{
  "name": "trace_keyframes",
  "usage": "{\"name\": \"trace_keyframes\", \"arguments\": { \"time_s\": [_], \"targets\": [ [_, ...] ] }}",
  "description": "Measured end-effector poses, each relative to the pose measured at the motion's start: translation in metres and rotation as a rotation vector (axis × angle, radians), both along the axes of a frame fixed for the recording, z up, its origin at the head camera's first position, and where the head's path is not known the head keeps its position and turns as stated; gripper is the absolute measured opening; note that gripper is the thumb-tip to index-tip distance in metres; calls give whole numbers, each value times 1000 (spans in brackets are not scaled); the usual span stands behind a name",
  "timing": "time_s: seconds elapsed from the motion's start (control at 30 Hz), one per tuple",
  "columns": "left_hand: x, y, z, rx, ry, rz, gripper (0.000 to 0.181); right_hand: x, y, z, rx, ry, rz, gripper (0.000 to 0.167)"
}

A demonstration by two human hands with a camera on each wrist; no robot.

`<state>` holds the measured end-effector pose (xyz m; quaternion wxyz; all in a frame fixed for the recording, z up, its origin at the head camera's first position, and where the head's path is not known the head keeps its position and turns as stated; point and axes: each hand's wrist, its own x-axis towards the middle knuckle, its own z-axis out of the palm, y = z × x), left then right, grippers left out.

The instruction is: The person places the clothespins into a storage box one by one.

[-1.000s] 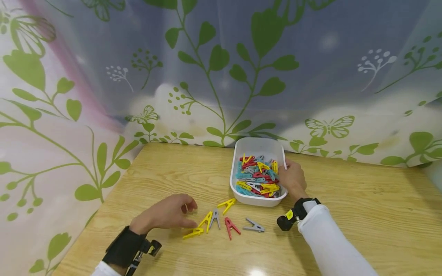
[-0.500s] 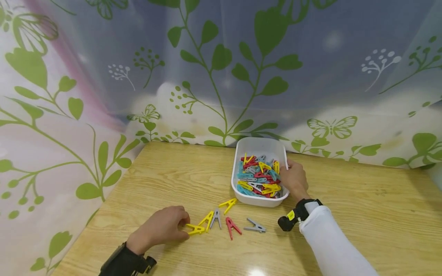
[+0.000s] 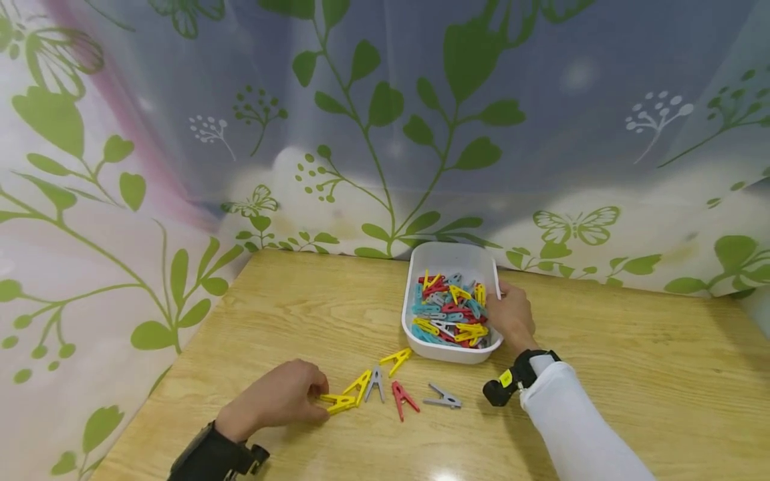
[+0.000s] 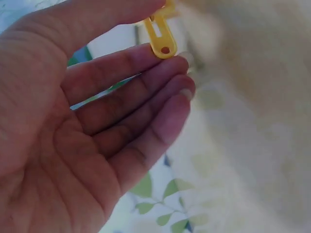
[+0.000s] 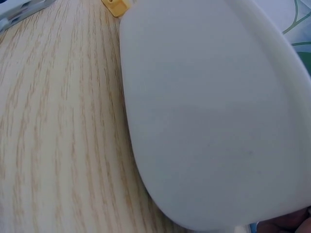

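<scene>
My left hand (image 3: 273,401) pinches a yellow clothespin (image 3: 339,403) between thumb and forefinger, low over the wooden table. In the left wrist view the holed end of this yellow clothespin (image 4: 164,46) shows at the fingertips, and the other fingers are loosely bent. Farther right, my right hand (image 3: 510,310) grips the right rim of a white plastic basket (image 3: 454,355). Clothespins in yellow, red, blue and grey (image 3: 448,310) fill its lower part. The right wrist view is mostly taken up by the basket's outer wall (image 5: 209,111); only a bit of the hand shows there.
Loose on the table (image 3: 289,287) lie two yellow clothespins (image 3: 397,361), a grey clothespin (image 3: 375,382), a red clothespin (image 3: 404,399) and another grey clothespin (image 3: 444,398). A leaf-patterned curtain (image 3: 337,220) hangs behind the basket and along the left side.
The left hand has come down and back to the left, and its fingers have closed on the nearest yellow clothespin, which has turned slightly. The right hand keeps its hold on the basket.
</scene>
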<state>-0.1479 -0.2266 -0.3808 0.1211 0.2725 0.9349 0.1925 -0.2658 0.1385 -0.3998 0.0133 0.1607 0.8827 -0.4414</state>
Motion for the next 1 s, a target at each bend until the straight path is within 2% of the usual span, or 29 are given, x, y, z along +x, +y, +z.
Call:
{"name": "trace_keyframes", "arguments": {
  "time_s": [0.1,0.23,0.3,0.43,0.63,0.77,0.9,1.0],
  "targets": [
    [-8,-3,11,39,-11,33,16,0,0,-1,-3,2,-3,46],
    [-24,-4,24,52,84,107,21,0,1,-3,-12,0,-4,47],
    [-33,-3,27,51,120,127,22,0,2,-4,-20,-9,-2,48],
    [-51,9,28,71,144,139,23,-1,4,-5,-17,-12,-5,48],
    [-83,54,34,114,203,137,27,1,4,-4,-13,-10,-11,48],
    [-102,90,42,119,232,81,28,2,3,-2,-14,-9,-1,48],
    [-115,119,49,127,255,16,28,1,2,0,5,-4,-7,47],
    [-121,135,52,134,255,-15,28,-1,0,1,8,-11,-10,47]
  ]
}}
